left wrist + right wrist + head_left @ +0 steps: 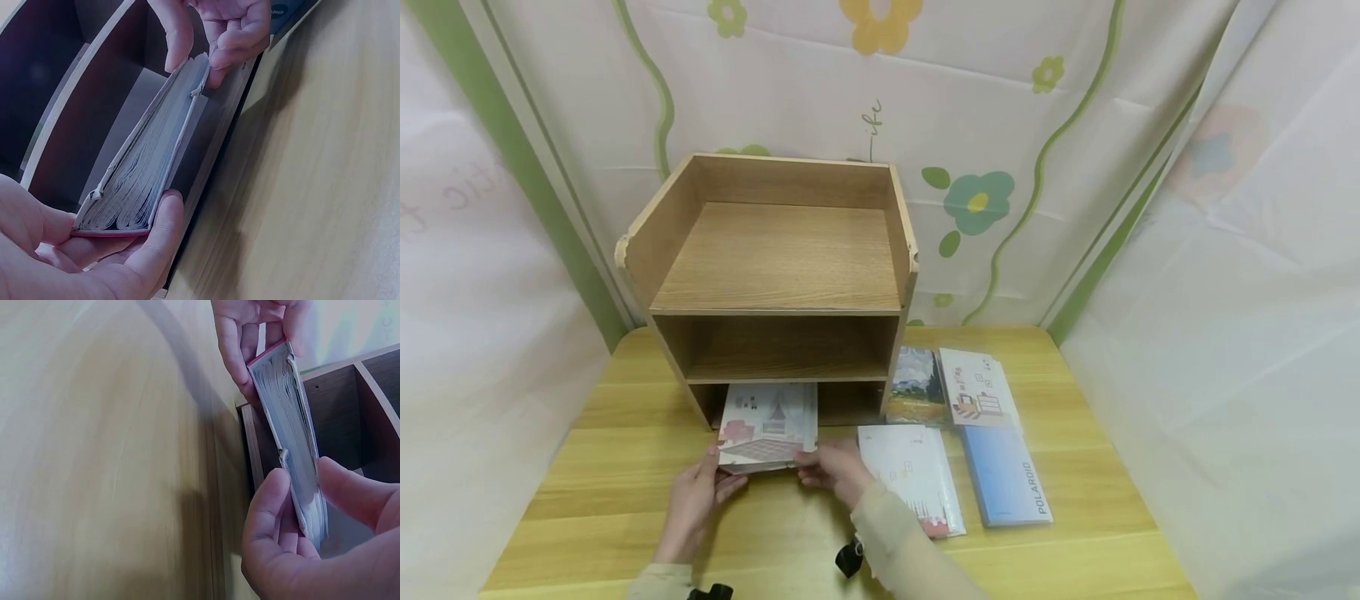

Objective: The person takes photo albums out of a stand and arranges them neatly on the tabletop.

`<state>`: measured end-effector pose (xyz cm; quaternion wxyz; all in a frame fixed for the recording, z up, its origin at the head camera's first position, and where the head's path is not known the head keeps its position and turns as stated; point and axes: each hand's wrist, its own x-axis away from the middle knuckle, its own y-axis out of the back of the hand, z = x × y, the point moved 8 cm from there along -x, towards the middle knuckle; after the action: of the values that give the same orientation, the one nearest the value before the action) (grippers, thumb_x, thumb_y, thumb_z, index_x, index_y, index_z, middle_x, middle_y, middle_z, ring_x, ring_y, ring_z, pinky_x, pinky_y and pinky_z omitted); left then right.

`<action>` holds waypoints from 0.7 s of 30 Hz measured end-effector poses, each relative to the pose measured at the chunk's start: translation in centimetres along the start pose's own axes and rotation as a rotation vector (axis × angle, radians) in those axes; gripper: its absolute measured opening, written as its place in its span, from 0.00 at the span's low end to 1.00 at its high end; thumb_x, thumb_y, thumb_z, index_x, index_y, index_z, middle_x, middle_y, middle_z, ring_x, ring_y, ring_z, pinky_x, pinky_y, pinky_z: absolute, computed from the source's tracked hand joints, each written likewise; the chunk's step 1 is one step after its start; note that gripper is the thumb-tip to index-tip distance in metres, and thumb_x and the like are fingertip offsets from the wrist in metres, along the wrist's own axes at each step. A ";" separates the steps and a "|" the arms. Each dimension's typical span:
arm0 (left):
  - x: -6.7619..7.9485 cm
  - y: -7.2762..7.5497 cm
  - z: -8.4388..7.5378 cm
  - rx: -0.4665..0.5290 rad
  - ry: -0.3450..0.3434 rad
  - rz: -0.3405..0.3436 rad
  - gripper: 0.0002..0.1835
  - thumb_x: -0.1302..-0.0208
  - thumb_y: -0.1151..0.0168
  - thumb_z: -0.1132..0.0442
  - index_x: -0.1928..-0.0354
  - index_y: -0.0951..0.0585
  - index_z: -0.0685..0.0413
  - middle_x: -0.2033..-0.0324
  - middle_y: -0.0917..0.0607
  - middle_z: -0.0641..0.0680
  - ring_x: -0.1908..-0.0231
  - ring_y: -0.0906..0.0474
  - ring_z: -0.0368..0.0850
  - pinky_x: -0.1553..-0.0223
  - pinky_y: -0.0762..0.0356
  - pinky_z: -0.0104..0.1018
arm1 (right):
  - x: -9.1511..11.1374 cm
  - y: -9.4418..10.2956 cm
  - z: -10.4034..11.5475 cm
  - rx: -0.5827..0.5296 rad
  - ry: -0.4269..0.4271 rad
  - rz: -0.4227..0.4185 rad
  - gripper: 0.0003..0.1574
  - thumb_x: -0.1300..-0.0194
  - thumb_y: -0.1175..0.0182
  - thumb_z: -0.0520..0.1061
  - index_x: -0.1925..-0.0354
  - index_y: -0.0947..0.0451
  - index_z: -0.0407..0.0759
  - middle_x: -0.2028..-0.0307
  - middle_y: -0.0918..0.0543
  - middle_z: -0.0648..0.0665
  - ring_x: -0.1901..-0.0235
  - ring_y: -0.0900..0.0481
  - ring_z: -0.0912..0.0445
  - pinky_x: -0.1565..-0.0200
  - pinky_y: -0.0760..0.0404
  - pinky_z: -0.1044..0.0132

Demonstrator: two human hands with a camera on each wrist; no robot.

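A photo album (pixel 769 421) with a pale illustrated cover lies partly inside the bottom compartment of the wooden shelf (pixel 778 312), its near end sticking out. My left hand (pixel 694 496) grips its near left corner, thumb on one cover and fingers on the other. At the near right corner, my right hand (pixel 837 469) pinches the covers between thumb and fingers. The left wrist view shows the album's page edges (pixel 147 147) fanned between the two covers, with a red spine at the left hand's end. Its far end is hidden under the middle board.
Right of the shelf lie a landscape-painting album (pixel 917 387), a white album (pixel 973 387), a blue album (pixel 1006 479) marked POLAROID, and another white album (pixel 904 471) beside my right forearm. A patterned curtain (pixel 820 92) hangs behind the wooden table (pixel 587 492).
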<state>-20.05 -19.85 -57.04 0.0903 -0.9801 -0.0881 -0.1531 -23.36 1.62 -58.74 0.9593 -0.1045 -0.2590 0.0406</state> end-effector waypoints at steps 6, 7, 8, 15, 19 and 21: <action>0.4 0.0 0.1 -0.011 -0.008 -0.003 0.30 0.19 0.62 0.56 0.37 0.41 0.84 0.62 0.17 0.64 0.64 0.15 0.47 0.52 0.18 0.43 | 0.4 0.1 0.0 0.003 0.014 -0.003 0.10 0.46 0.31 0.29 0.64 0.21 0.30 0.70 0.17 0.37 0.76 0.20 0.54 0.67 0.14 0.63; 0.4 0.0 0.1 -0.018 -0.010 -0.005 0.30 0.19 0.62 0.56 0.37 0.40 0.84 0.62 0.17 0.64 0.64 0.15 0.48 0.52 0.18 0.43 | 0.5 0.1 0.0 0.004 0.017 -0.003 0.10 0.46 0.31 0.29 0.64 0.21 0.30 0.70 0.17 0.37 0.76 0.20 0.54 0.67 0.14 0.63; 0.5 0.0 0.2 -0.028 -0.011 -0.004 0.30 0.19 0.62 0.56 0.37 0.40 0.84 0.61 0.17 0.65 0.63 0.15 0.48 0.52 0.18 0.44 | 0.6 0.1 -0.1 0.005 0.021 -0.002 0.10 0.46 0.31 0.29 0.64 0.20 0.30 0.70 0.17 0.37 0.76 0.20 0.54 0.67 0.14 0.63; 1.0 0.0 0.4 -0.071 -0.004 -0.011 0.31 0.19 0.60 0.54 0.37 0.38 0.83 0.58 0.18 0.67 0.61 0.15 0.51 0.52 0.18 0.42 | 1.1 0.2 -0.3 0.008 0.036 -0.014 0.09 0.46 0.32 0.29 0.64 0.20 0.30 0.70 0.17 0.38 0.76 0.20 0.54 0.67 0.14 0.63; 1.2 -0.2 0.2 -0.049 -0.012 -0.010 0.31 0.19 0.60 0.54 0.38 0.38 0.84 0.57 0.18 0.68 0.61 0.15 0.52 0.52 0.18 0.43 | 1.3 0.3 -0.1 0.008 0.051 -0.019 0.08 0.46 0.32 0.29 0.65 0.20 0.30 0.71 0.17 0.38 0.76 0.20 0.54 0.67 0.14 0.63; 1.3 -0.3 0.2 -0.044 -0.013 -0.011 0.31 0.20 0.60 0.54 0.38 0.38 0.84 0.57 0.18 0.68 0.61 0.15 0.52 0.52 0.18 0.42 | 1.4 0.4 0.0 0.016 0.062 -0.023 0.08 0.46 0.32 0.29 0.65 0.20 0.29 0.72 0.17 0.38 0.77 0.20 0.54 0.68 0.14 0.64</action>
<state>-18.84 -19.34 -56.77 0.0672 -0.9824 -0.0905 -0.1491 -22.11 2.18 -58.17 0.9681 -0.0952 -0.2299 0.0285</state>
